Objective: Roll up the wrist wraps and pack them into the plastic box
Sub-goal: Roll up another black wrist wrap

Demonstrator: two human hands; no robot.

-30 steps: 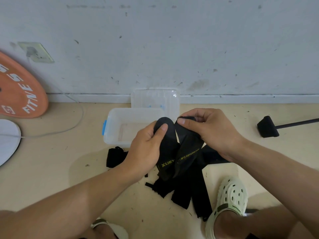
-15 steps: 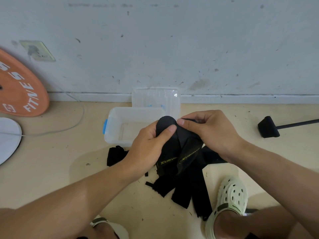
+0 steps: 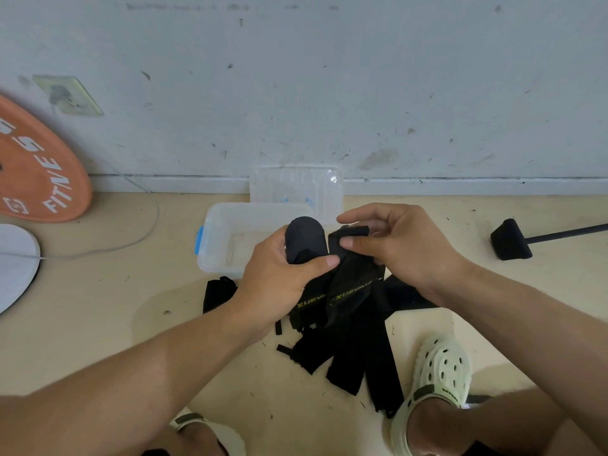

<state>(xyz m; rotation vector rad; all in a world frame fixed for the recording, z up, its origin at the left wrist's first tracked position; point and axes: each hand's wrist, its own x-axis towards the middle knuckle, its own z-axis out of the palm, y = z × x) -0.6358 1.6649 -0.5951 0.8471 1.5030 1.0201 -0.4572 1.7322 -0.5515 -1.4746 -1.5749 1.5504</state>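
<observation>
A person's left hand (image 3: 283, 284) grips two black wrist wraps (image 3: 332, 284), thumb pressed across the front just below their upper ends, while the right hand (image 3: 398, 251) pinches the folded top of the wrap on the right between thumb and forefinger. Yellow lettering runs along both held wraps, whose tails hang down to a loose heap of black straps (image 3: 358, 360) on the beige floor (image 3: 98, 324) at 6 o'clock from the hands. The clear plastic box (image 3: 227, 238), open and with a blue latch on its left end, sits just behind the hands at 11 o'clock; its transparent lid (image 3: 296, 189) leans against the wall at 12 o'clock. Another bundled black wrap (image 3: 217, 292) lies at 9 o'clock, beside the box's near edge. An orange weight plate (image 3: 36, 169) stands far off at 10 o'clock, and a pale green clog (image 3: 437, 376) at 5 o'clock.
</observation>
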